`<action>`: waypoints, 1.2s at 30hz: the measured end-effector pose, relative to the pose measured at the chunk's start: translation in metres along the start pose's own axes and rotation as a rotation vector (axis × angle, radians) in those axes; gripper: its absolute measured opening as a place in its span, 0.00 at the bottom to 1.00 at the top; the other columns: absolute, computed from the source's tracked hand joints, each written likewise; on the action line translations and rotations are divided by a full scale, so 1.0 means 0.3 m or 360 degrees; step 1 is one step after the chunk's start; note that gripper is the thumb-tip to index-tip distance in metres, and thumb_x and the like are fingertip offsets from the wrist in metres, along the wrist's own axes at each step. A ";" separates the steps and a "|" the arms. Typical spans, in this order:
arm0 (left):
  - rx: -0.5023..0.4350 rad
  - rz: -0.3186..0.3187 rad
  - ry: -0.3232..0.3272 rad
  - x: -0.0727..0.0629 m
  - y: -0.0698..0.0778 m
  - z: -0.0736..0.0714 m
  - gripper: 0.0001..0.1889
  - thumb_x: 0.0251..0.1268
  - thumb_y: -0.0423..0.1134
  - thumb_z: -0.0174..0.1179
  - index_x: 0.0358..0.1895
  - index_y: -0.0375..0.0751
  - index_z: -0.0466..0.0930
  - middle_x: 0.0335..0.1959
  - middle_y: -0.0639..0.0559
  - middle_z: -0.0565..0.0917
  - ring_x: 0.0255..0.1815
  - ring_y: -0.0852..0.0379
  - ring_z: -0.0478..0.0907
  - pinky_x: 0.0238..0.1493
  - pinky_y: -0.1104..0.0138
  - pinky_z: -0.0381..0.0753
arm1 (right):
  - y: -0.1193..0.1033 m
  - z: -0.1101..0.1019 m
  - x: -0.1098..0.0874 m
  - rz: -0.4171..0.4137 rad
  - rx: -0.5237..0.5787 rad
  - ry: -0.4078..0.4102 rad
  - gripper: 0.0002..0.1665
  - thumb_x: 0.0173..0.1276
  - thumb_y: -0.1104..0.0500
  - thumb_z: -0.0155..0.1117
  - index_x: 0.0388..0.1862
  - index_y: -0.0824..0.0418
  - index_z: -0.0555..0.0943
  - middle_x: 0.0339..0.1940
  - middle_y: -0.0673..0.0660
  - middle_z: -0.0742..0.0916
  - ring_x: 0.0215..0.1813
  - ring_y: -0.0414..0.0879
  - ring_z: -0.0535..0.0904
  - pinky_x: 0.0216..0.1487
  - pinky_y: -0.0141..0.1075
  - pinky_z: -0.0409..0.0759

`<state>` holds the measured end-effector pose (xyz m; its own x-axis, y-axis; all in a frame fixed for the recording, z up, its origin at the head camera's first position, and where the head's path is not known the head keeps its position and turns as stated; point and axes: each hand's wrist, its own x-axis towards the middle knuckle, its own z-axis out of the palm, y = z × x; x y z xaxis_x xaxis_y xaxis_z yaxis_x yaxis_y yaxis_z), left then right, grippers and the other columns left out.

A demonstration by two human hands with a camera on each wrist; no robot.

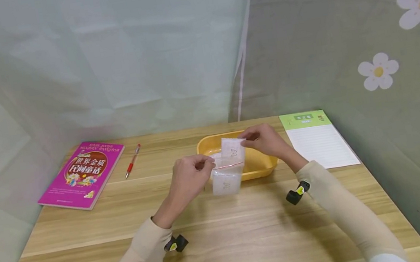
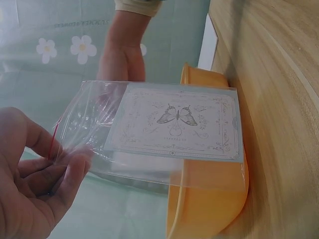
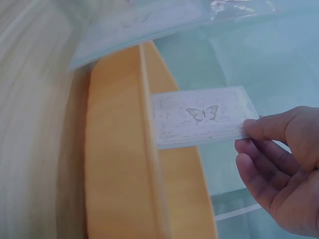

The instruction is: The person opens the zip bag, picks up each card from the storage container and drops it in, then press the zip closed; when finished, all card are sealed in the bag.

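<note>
My left hand point(image 1: 192, 174) pinches the top edge of a clear zip bag point(image 2: 94, 119) with a red closure line. Inside the bag lies a white card point(image 2: 174, 122) printed with a butterfly and an ornate border. Between thumb and fingers, my right hand point(image 1: 266, 140) holds another white butterfly card point(image 3: 202, 114) by one end. In the head view this card stands just behind the bag's red line, above the yellow basin point(image 1: 258, 171). More white paper shows inside the basin, partly hidden by the left hand and the bag.
On the left of the wooden table point(image 1: 219, 247) lie a pink book point(image 1: 82, 175) and a red pen point(image 1: 133, 161). A lined notepad point(image 1: 320, 146) with a green header lies at the right. Fabric curtains point(image 1: 122, 62) hang around the table.
</note>
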<state>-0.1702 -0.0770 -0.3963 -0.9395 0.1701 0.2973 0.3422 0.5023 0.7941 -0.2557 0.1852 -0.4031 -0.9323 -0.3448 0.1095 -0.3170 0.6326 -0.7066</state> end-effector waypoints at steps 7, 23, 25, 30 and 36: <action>0.0004 0.0010 0.0007 0.002 -0.002 0.001 0.08 0.67 0.36 0.63 0.35 0.39 0.91 0.28 0.53 0.89 0.27 0.60 0.81 0.33 0.64 0.81 | -0.042 -0.039 -0.021 -0.0044 -0.0018 0.0040 0.12 0.70 0.60 0.70 0.50 0.60 0.89 0.44 0.58 0.91 0.43 0.51 0.87 0.47 0.46 0.85; -0.0005 0.0019 -0.0005 0.004 -0.003 0.004 0.08 0.67 0.35 0.63 0.34 0.39 0.91 0.26 0.53 0.88 0.25 0.60 0.79 0.31 0.66 0.79 | -0.159 -0.117 -0.072 -0.0178 0.0050 0.0177 0.12 0.69 0.62 0.71 0.49 0.61 0.90 0.42 0.58 0.91 0.37 0.47 0.87 0.37 0.35 0.84; -0.0006 0.0019 -0.0008 0.003 -0.003 0.004 0.08 0.67 0.35 0.63 0.34 0.39 0.91 0.27 0.52 0.88 0.25 0.60 0.79 0.31 0.66 0.78 | -0.173 -0.126 -0.078 -0.0204 0.0054 0.0202 0.12 0.68 0.62 0.72 0.49 0.61 0.90 0.41 0.58 0.91 0.36 0.47 0.87 0.36 0.34 0.84; -0.0004 0.0013 -0.0011 0.003 -0.004 0.005 0.08 0.67 0.36 0.64 0.34 0.39 0.91 0.27 0.53 0.88 0.25 0.60 0.79 0.32 0.66 0.79 | -0.207 -0.146 -0.098 -0.0237 0.0076 0.0272 0.11 0.67 0.63 0.73 0.47 0.61 0.90 0.40 0.57 0.92 0.36 0.48 0.87 0.35 0.32 0.83; -0.0017 -0.0009 -0.0017 0.001 -0.002 0.004 0.08 0.68 0.37 0.63 0.33 0.40 0.90 0.26 0.53 0.88 0.25 0.59 0.78 0.32 0.65 0.79 | -0.232 -0.163 -0.119 -0.0301 0.0100 0.0346 0.10 0.66 0.64 0.73 0.46 0.63 0.90 0.39 0.58 0.92 0.35 0.48 0.86 0.35 0.29 0.81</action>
<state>-0.1709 -0.0763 -0.3973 -0.9415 0.1762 0.2874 0.3371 0.4943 0.8013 -0.2089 0.1873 -0.3237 -0.8753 -0.2914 0.3860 -0.4836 0.5249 -0.7004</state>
